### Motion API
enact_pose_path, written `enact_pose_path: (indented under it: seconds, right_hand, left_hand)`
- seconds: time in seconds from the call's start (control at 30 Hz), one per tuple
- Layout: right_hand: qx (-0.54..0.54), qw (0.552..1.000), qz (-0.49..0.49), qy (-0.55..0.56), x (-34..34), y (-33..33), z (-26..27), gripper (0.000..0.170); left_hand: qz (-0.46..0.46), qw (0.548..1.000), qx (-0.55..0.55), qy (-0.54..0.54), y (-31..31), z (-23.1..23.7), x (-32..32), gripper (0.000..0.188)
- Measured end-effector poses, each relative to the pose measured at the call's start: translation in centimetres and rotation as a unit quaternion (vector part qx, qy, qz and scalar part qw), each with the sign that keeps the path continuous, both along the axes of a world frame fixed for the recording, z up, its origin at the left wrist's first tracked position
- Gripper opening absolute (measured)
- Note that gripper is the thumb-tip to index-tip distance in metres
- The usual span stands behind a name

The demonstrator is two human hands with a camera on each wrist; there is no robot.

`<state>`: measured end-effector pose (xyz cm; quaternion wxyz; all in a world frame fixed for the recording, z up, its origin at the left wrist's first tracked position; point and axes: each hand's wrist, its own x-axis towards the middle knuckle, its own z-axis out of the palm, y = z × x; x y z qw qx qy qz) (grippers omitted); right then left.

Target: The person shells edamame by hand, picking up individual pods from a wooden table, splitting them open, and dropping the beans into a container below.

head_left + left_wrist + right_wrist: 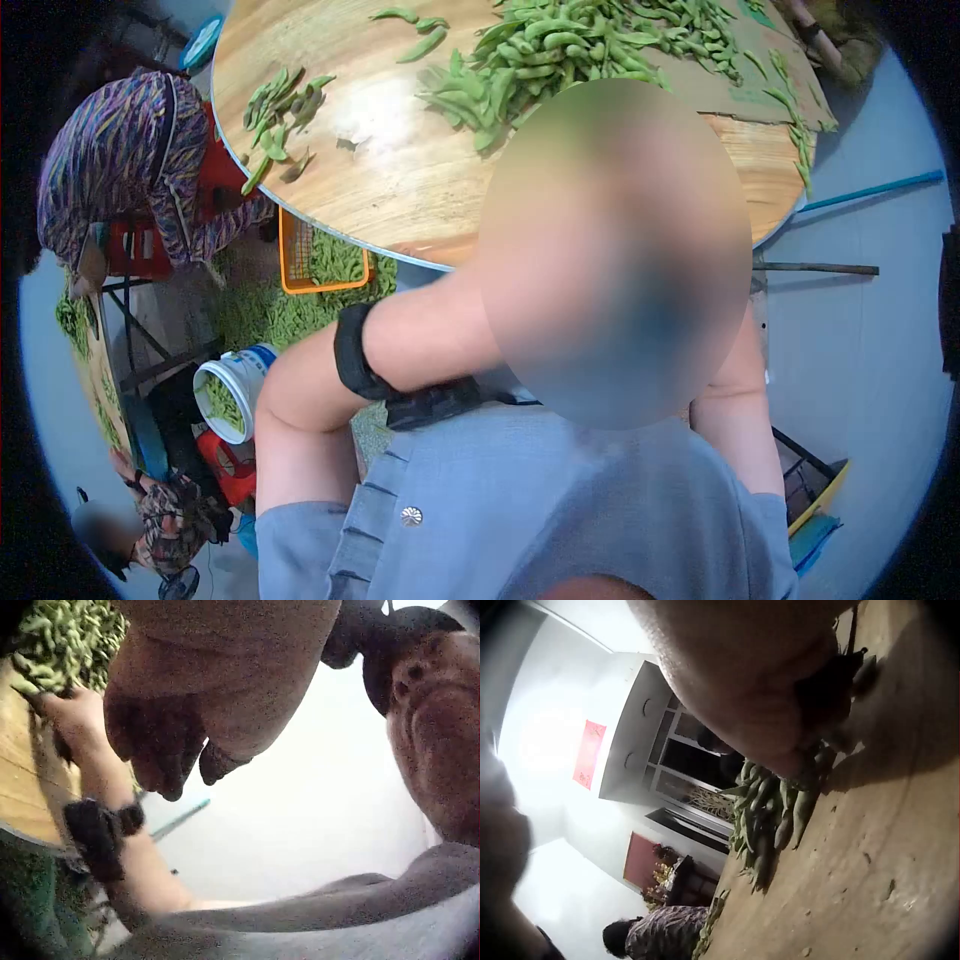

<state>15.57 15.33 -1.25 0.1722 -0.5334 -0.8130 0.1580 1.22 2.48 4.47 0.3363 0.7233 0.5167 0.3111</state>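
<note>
Green bean pods (560,45) lie heaped on a round wooden table (400,200). A blurred oval hides both hands in the head view. The left hand (217,682) looms large and dark in the left wrist view, raised off the table, its fingers hanging loosely bent with nothing visible between them. Down at the near edge of the pod heap (64,645) is the right hand (79,720), with a dark band on its wrist. In the right wrist view, the right hand's fingers bend toward the pods (761,817); I cannot tell whether they grip one.
A smaller group of pods (280,115) lies at the table's left. Below the edge stand an orange basket (285,265) and a white bucket (240,375) containing pods. A person in a patterned top (120,160) bends at the left; another person (170,520) sits lower left.
</note>
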Motion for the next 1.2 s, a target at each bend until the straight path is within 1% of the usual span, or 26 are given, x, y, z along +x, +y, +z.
enact_pose_path:
  seconds: [0.03,0.07,0.1,0.17,0.23,0.33,0.4,0.43,0.47,0.5,0.57,0.6,0.63,0.67,0.7,0.73,0.77,0.83,0.87,0.9,0.93,0.97,1.03,1.13,1.17,1.2]
  right_hand:
    - [0.017,1.000,0.008,0.011,0.2,-0.1,-0.1,0.027]
    - [0.026,0.999,0.007,-0.018,0.2,0.0,-0.2,0.026]
    - [0.028,0.999,0.004,-0.018,0.2,-0.2,-0.2,0.026]
    - [0.079,0.996,-0.016,-0.039,0.2,-0.7,-0.1,0.024]
    - [0.110,0.993,-0.017,-0.040,0.6,-1.6,0.4,0.025]
    - [0.118,0.993,-0.023,-0.003,1.3,-3.8,1.7,0.025]
    - [0.068,0.994,-0.006,0.084,1.6,-5.6,2.1,0.023]
    - [0.067,0.994,-0.007,0.083,1.7,-6.6,2.1,0.023]
    - [0.046,0.992,0.009,0.114,1.7,-7.5,2.1,0.022]
    - [0.026,0.989,0.024,0.144,1.7,-8.0,2.0,0.021]
    - [0.034,0.985,0.026,0.168,2.2,-8.5,0.3,0.021]
    - [-0.057,0.969,0.029,0.238,2.6,-8.4,-0.2,0.021]
    - [-0.147,0.941,0.033,0.304,2.9,-8.4,-0.3,0.022]
    - [-0.147,0.940,0.030,0.305,3.3,-8.5,0.2,0.022]
    - [-0.292,0.896,0.018,0.334,3.5,-8.6,1.9,0.025]
    - [-0.429,0.831,0.006,0.355,3.7,-8.8,3.0,0.030]
    - [-0.430,0.829,0.003,0.358,3.9,-9.1,3.3,0.030]
    - [-0.381,0.847,0.031,0.370,4.2,-9.7,3.6,0.039]
    - [-0.380,0.846,0.026,0.372,4.3,-9.7,3.5,0.039]
    - [-0.347,0.867,0.036,0.357,4.4,-9.7,3.4,0.041]
    - [-0.313,0.886,0.046,0.340,4.4,-9.7,3.4,0.042]
    - [-0.313,0.885,0.042,0.342,4.4,-9.8,3.4,0.042]
    - [-0.365,0.857,0.031,0.363,4.4,-10.0,3.7,0.045]
    - [-0.382,0.854,0.051,0.350,4.5,-9.8,3.9,0.052]
    - [-0.382,0.854,0.050,0.350,4.6,-9.8,3.6,0.052]
    - [-0.391,0.839,0.060,0.372,4.7,-9.7,2.9,0.052]
  left_hand:
    - [0.018,0.999,-0.043,0.022,0.3,-0.6,-1.1,0.014]
    - [0.036,0.997,-0.067,0.004,0.4,-1.9,-1.9,0.016]
    - [0.033,0.997,-0.065,0.004,0.3,-3.0,-2.2,0.016]
    - [0.071,0.989,-0.119,-0.046,0.3,-4.5,-2.7,0.019]
    - [0.068,0.992,-0.101,-0.039,0.8,-5.5,-2.4,0.021]
    - [0.096,0.989,-0.059,-0.092,1.8,-5.9,-1.1,0.020]
    - [0.149,0.939,-0.206,-0.233,2.5,-5.8,-0.3,0.022]
    - [0.148,0.939,-0.206,-0.233,2.8,-5.9,0.1,0.022]
    - [0.165,0.881,-0.275,-0.348,3.1,-6.2,0.3,0.022]
    - [0.177,0.805,-0.337,-0.455,3.3,-6.4,0.5,0.024]
    - [0.180,0.802,-0.327,-0.466,2.9,-6.3,0.8,0.024]
    - [0.184,0.798,-0.315,-0.480,2.6,-6.3,0.9,0.025]
    - [0.182,0.798,-0.318,-0.478,2.4,-6.3,0.9,0.025]
    - [0.180,0.803,-0.300,-0.482,2.2,-6.1,0.8,0.025]
    - [0.179,0.807,-0.282,-0.486,2.0,-6.0,0.7,0.024]
    - [0.178,0.808,-0.285,-0.484,1.8,-5.9,0.4,0.024]
    - [0.159,0.819,-0.301,-0.461,1.6,-5.8,-0.1,0.025]
    - [0.135,0.830,-0.322,-0.435,1.2,-5.6,-0.4,0.027]
    - [0.123,0.851,-0.301,-0.413,0.8,-5.4,-0.3,0.025]
    - [0.110,0.871,-0.278,-0.391,0.6,-5.3,-0.3,0.024]
    - [0.106,0.871,-0.281,-0.389,0.5,-5.4,-0.3,0.024]
    - [0.099,0.875,-0.278,-0.383,0.3,-5.5,-0.4,0.024]
    - [0.090,0.880,-0.276,-0.377,0.0,-5.4,-0.4,0.024]
    - [0.092,0.899,-0.265,-0.335,-0.3,-5.5,-0.4,0.023]
    - [0.071,0.923,-0.214,-0.311,-0.3,-6.0,-0.5,0.022]
    - [0.049,0.943,-0.163,-0.285,-0.4,-6.2,-0.6,0.022]
